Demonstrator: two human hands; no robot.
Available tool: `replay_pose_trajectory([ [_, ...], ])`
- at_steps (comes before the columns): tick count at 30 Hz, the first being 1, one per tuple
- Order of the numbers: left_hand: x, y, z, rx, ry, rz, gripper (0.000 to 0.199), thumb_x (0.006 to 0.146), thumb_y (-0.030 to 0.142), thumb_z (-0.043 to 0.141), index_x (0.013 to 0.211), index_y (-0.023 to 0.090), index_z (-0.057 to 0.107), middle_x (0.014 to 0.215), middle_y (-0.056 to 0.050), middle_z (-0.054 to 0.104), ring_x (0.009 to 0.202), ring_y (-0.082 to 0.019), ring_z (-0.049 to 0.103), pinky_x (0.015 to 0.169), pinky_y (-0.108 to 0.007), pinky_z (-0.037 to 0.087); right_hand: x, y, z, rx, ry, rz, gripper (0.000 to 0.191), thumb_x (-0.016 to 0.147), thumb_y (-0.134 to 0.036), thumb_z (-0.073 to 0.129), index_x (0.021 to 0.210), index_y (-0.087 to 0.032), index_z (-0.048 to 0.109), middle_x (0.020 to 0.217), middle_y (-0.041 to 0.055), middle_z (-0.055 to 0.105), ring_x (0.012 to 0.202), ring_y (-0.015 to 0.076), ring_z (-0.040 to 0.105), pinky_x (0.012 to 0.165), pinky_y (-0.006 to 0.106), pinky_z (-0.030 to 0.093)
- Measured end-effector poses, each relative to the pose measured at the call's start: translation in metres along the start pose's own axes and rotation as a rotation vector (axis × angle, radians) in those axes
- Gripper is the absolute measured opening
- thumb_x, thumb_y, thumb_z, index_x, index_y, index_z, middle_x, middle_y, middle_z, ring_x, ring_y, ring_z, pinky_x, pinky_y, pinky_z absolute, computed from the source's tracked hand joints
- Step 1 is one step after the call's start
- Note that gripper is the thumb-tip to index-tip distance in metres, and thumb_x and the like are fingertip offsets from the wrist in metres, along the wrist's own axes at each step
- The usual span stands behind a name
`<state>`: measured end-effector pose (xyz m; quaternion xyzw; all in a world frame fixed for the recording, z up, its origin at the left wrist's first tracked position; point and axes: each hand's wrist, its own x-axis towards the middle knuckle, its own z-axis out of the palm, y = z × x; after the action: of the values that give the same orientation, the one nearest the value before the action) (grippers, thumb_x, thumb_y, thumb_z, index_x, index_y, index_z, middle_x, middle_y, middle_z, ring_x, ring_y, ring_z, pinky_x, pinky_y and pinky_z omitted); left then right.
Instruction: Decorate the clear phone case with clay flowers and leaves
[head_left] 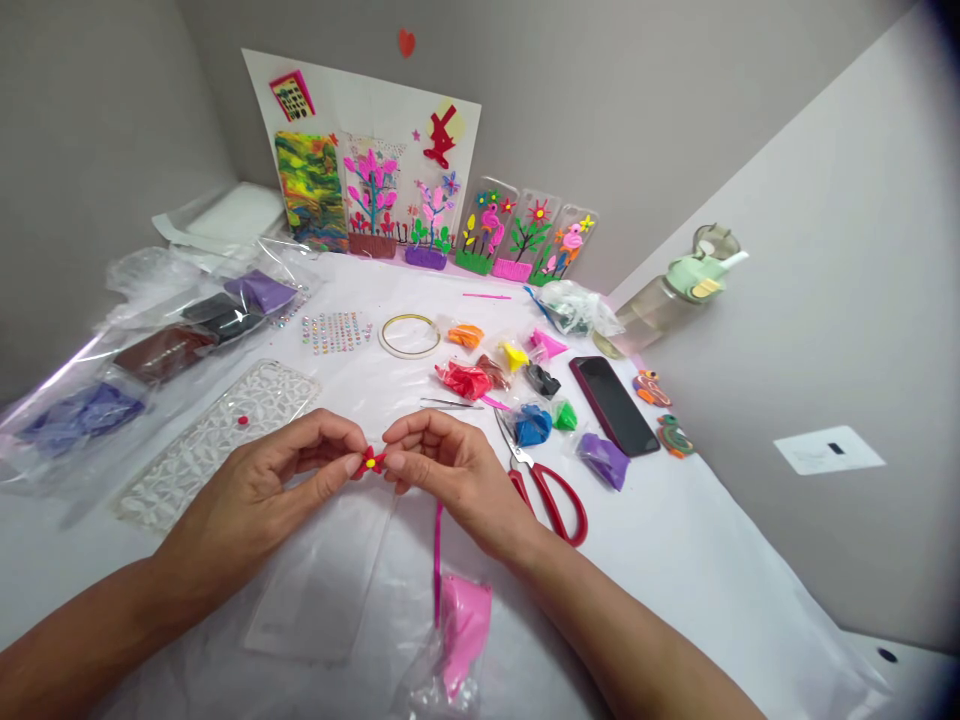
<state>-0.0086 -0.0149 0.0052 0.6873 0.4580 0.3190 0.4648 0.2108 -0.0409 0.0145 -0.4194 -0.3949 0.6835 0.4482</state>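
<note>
Nearest, the person's bare forearms [82, 640] reach over white plastic sheeting [675, 570]. Thumbs and fingertips of the left hand [259, 500] and right hand [457, 480] pinch a small red clay flower [370, 462] with a yellow centre from either side, above a clear phone case [315, 590]. Red-handled scissors [547, 505] lie just beside the right hand, and a bag of pink clay [465, 625] lies nearer the camera.

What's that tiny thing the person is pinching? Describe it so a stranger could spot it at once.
On the white-covered table, find the two hands meeting near the front: the left hand and the right hand. Pinched between their fingertips is a tiny red clay flower with a yellow centre, the only piece held up, while the bagged lumps of clay lie beyond.
</note>
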Motion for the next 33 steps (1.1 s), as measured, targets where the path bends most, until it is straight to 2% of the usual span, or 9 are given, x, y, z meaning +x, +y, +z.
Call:
replay_pose_trajectory([
  [4,0.0,-0.002,0.002,-0.038,-0.026,-0.005,0.029,0.096,0.059,0.076,0.097,0.031,0.08,0.093,0.0,0.083,0.088,-0.022,0.08,0.081,-0.023,0.066,0.0,0.0,0.001,0.009,-0.02,-0.001,0.04,0.071,-0.035,0.106,0.096,-0.021,0.079,0.087,-0.0019,0.076,0.082,0.0144,0.07,0.078,0.027,0.056],
  [11,0.001,0.0,0.003,-0.046,-0.057,0.001,0.029,0.095,0.058,0.076,0.091,0.029,0.082,0.086,0.001,0.083,0.08,-0.021,0.079,0.075,-0.022,0.065,0.001,0.002,0.001,0.037,-0.065,-0.003,0.036,0.072,-0.035,0.105,0.091,-0.021,0.078,0.081,-0.0032,0.075,0.076,0.0134,0.068,0.08,0.028,0.056],
  [16,0.002,0.0,0.003,-0.055,-0.025,0.007,0.028,0.092,0.058,0.079,0.092,0.031,0.082,0.089,0.001,0.083,0.084,-0.022,0.081,0.076,-0.023,0.066,0.001,0.002,-0.001,-0.005,-0.037,-0.007,0.037,0.076,-0.039,0.103,0.095,-0.02,0.078,0.079,-0.0034,0.072,0.074,0.013,0.065,0.077,0.028,0.055],
  [20,0.007,-0.002,-0.006,0.062,-0.014,0.015,0.032,0.091,0.064,0.075,0.089,0.032,0.081,0.086,0.001,0.083,0.082,-0.024,0.08,0.076,-0.027,0.067,0.003,0.002,-0.005,-0.08,0.015,-0.022,0.036,0.084,-0.047,0.094,0.098,-0.02,0.074,0.084,-0.0007,0.074,0.075,0.0147,0.067,0.077,0.029,0.056],
  [23,0.012,-0.007,-0.02,0.228,0.044,0.049,0.038,0.092,0.069,0.07,0.093,0.033,0.081,0.093,0.001,0.084,0.088,-0.027,0.08,0.082,-0.032,0.065,0.003,0.002,-0.009,-0.259,0.085,-0.061,0.021,0.095,-0.04,0.08,0.098,-0.021,0.071,0.088,0.0008,0.074,0.079,0.0162,0.069,0.076,0.03,0.056],
  [26,0.016,-0.013,-0.03,0.316,0.09,0.079,0.042,0.094,0.072,0.065,0.097,0.033,0.082,0.1,0.004,0.085,0.095,-0.026,0.08,0.088,-0.032,0.063,0.001,0.003,-0.014,-0.621,0.117,-0.15,0.005,0.101,-0.026,0.073,0.103,-0.022,0.07,0.096,0.0021,0.074,0.088,0.0183,0.07,0.082,0.032,0.056],
  [30,0.018,-0.019,-0.034,0.328,0.069,0.091,0.038,0.094,0.069,0.065,0.095,0.035,0.082,0.098,0.006,0.085,0.092,-0.026,0.08,0.085,-0.031,0.062,-0.002,0.006,-0.017,-1.137,0.039,-0.289,0.022,0.102,-0.019,0.077,0.123,-0.02,0.071,0.126,0.0123,0.076,0.117,0.0286,0.07,0.1,0.043,0.057],
  [33,0.019,-0.023,-0.031,0.296,-0.041,0.098,0.037,0.095,0.07,0.065,0.093,0.037,0.082,0.097,0.004,0.086,0.09,-0.027,0.081,0.083,-0.033,0.063,-0.003,0.008,-0.017,-1.294,-0.051,-0.32,0.03,0.104,-0.025,0.079,0.131,-0.017,0.069,0.131,0.0159,0.075,0.124,0.0324,0.068,0.104,0.047,0.057],
])
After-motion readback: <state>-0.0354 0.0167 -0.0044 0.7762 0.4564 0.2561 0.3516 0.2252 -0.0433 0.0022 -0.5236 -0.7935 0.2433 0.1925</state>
